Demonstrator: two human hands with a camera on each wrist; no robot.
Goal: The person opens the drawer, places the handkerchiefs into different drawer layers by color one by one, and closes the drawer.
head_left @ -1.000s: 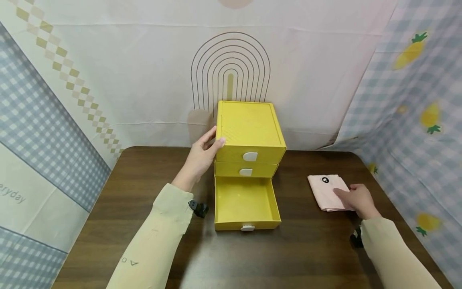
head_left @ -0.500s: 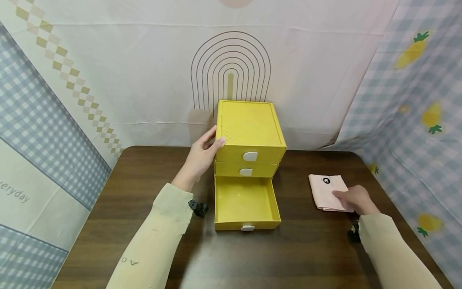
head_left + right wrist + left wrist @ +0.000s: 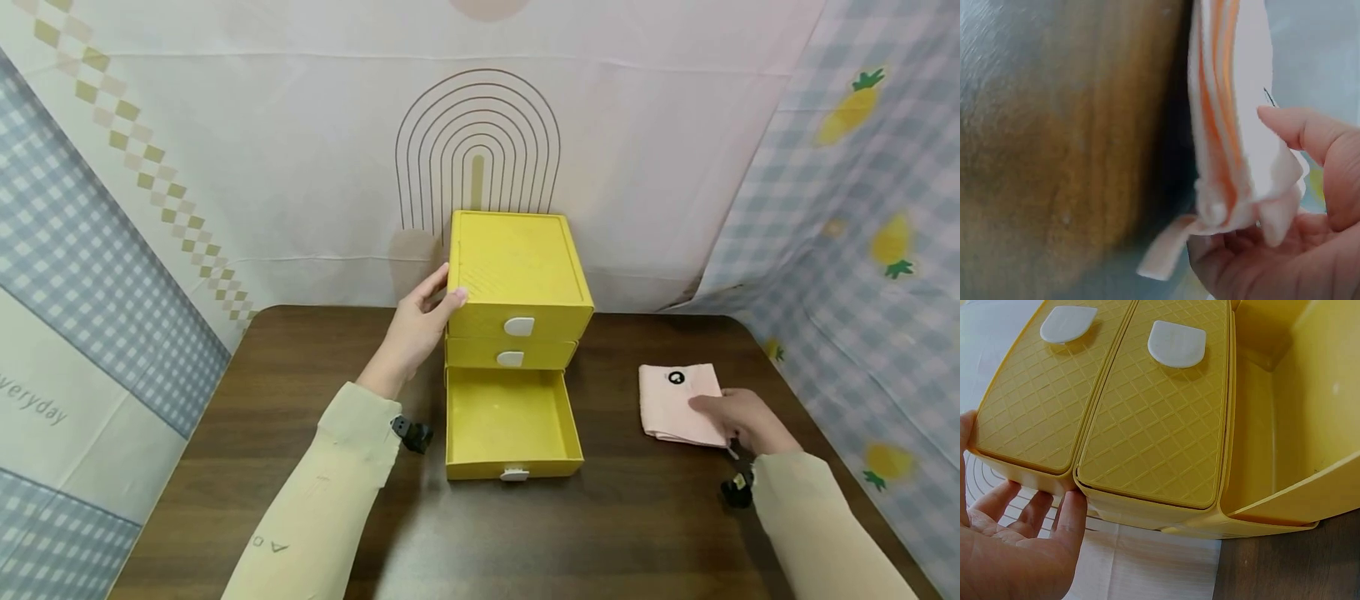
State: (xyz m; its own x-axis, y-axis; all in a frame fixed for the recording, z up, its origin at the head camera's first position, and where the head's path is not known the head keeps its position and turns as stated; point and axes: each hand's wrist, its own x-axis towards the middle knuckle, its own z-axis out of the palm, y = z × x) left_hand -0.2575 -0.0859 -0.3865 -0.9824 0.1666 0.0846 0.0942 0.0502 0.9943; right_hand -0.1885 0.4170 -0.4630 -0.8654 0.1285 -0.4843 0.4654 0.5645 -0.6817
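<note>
A yellow drawer unit with white handles stands at the back of the table, its bottom drawer pulled out with nothing in it. My left hand holds the unit's upper left side, thumb on the top front edge; the left wrist view shows the fingers against the side wall. To the right, my right hand pinches a folded pink towel with a small black emblem. In the right wrist view the thumb lies on one face of the towel, the fingers beneath, and a loop hangs from its corner.
The brown wooden table runs up to a white patterned cloth backdrop. Checked cloth borders the right side, and more hangs at the left.
My right hand has shifted slightly with the towel, which has turned a little and now shows its hanging loop. My left hand and the drawer unit have stayed in place.
</note>
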